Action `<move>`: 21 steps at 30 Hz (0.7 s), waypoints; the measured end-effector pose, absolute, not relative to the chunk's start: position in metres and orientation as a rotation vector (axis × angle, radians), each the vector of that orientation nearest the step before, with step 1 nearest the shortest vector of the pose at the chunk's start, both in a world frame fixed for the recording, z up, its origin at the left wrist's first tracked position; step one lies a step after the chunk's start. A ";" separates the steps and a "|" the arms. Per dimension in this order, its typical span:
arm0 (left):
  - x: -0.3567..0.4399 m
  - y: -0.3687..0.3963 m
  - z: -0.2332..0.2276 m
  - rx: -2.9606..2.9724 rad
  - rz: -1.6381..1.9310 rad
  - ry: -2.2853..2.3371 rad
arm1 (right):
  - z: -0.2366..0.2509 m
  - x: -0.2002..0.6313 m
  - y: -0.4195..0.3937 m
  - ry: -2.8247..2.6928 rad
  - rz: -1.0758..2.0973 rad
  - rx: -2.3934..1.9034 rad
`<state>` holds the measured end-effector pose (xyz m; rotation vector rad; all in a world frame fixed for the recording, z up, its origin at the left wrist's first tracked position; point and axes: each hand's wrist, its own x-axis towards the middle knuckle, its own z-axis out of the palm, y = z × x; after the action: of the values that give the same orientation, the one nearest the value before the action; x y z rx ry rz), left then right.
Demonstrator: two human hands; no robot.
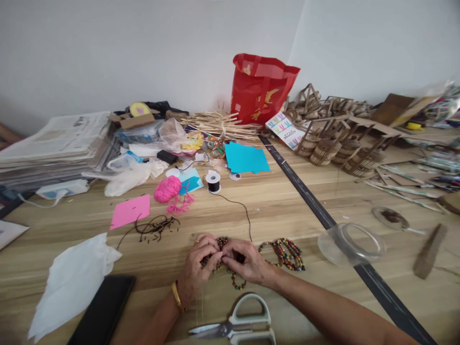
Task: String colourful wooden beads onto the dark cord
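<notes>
As left hand [201,261] and right hand [247,261] pinch narrowly, beads [223,241] lie around the grip.

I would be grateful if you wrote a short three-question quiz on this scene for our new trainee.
1. Multiple choice: Which tool lies on the pale wooden table, below the bare left hand and bare right hand in the picture?
A) A red-handled hammer
B) Metal scissors with pale handles
C) Yellow pliers

2. True or false: The bright pink ball of yarn lies to the left of the white-rimmed spool of black cord.

3. Fill in the blank: The two hands come together over a strand of small, round, multicoloured ____.

Key: 1. B; 2. True; 3. beads
</notes>
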<state>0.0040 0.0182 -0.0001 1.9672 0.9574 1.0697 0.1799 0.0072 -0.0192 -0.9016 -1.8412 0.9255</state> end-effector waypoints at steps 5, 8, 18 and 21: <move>0.006 0.018 0.002 1.966 1.061 0.946 | -0.021 0.180 0.007 -1.822 0.961 -0.906; 0.006 0.018 0.002 1.963 1.068 0.944 | -0.018 0.181 0.007 -1.840 0.934 -0.881; 0.003 0.018 -0.002 1.966 1.008 0.935 | -0.018 0.180 0.008 -1.807 0.988 -0.901; 0.002 0.019 -0.005 1.977 1.016 0.932 | -0.018 0.180 0.007 -1.760 1.031 -0.913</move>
<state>0.0024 0.0187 -0.0048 1.9772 0.9317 1.0156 0.1798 0.0074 -0.0178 -0.9130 -1.7596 1.0306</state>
